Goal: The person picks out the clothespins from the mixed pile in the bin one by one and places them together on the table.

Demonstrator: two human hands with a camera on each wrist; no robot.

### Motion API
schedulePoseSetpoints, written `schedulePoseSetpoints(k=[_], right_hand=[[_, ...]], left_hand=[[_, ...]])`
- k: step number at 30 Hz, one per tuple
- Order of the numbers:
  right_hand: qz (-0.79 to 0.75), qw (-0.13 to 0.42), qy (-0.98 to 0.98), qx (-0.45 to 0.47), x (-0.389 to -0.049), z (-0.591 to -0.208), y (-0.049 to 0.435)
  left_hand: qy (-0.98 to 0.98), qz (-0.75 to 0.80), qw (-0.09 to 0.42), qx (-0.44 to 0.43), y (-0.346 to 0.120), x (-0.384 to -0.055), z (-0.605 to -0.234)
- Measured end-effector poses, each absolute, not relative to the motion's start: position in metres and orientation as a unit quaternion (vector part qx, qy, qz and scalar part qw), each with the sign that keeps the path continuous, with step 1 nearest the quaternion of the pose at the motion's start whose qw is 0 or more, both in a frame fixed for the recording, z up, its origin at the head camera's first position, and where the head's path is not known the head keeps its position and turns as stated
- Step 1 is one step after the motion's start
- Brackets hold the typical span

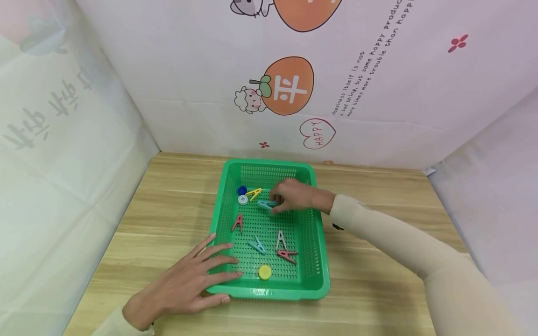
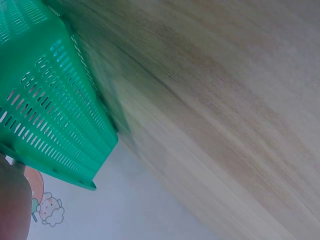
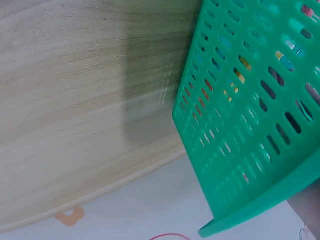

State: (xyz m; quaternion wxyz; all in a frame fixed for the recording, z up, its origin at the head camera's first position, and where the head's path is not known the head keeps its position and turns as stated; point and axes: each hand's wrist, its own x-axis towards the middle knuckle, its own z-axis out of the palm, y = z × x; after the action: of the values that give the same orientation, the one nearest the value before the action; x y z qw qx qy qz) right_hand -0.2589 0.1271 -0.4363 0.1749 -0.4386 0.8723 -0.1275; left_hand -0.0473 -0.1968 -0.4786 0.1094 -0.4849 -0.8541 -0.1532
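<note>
A green perforated plastic basket (image 1: 269, 293) sits on the wooden table. Over its far right part, my right hand (image 1: 294, 195) reaches down with bent fingers and pinches the end of a light blue clothespin (image 1: 265, 204). My left hand (image 1: 189, 280) rests on the basket's near left rim, fingers spread and straight over the inside. Close to the right hand lie a yellow clothespin (image 1: 254, 193), a dark blue cap (image 1: 242, 190) and a white cap (image 1: 243, 200). In the wrist views the basket's slotted wall (image 3: 240, 110) hides the right hand's fingers.
Also in the basket are a red clothespin (image 1: 238, 223), another light blue clothespin (image 1: 258, 245), a whitish clothespin (image 1: 281, 240), a second red clothespin (image 1: 287, 255) and a yellow cap (image 1: 265, 272). Printed white sheets (image 1: 201, 93) enclose the table (image 1: 168, 205) at the back and both sides.
</note>
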Motion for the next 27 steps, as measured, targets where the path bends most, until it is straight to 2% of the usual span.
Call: schedulePoseSetpoints(k=[17,27], right_hand=[[-0.222,0.105,0.856,-0.455,-0.244,-0.43,0.143],[-0.271,0.088,0.861,-0.421,-0.233,-0.425,0.16]], left_hand=[[-0.847,-0.161,0.123,-0.491,-0.197,-0.049,-0.48],[-0.85,-0.16,0.119,-0.488,-0.196,-0.049,-0.481]])
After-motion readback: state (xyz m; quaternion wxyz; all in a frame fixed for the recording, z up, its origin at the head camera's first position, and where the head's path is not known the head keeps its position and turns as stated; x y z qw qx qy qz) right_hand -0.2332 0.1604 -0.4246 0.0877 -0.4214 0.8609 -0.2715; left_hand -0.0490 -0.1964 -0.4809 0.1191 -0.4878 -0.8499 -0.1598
